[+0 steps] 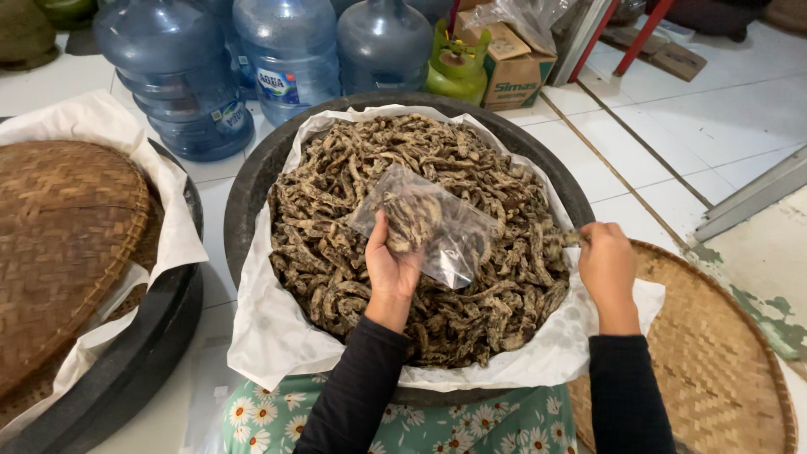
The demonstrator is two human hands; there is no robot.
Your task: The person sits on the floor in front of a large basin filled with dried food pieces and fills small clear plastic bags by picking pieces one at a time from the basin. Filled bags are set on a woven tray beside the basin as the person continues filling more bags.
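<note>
Clear plastic bag [429,225] gripped upright in left hand [391,269]; right hand [607,267] fingers pinch fried strips [403,168] at basin [252,181] edge, ready for filling.

brown strips [471,176], clear bag [437,231], black basin [252,181]

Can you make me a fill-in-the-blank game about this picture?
1. The left hand holds a clear plastic ____ with a few snack strips inside.
2. The right hand pinches one strip at the edge of the big round ____ full of brown dried strips.
3. The strips lie on a sheet of ____ paper.
4. Behind stand large blue water ____ beside a green gas cylinder.

Missing words: bag; basin; white; jugs
</note>
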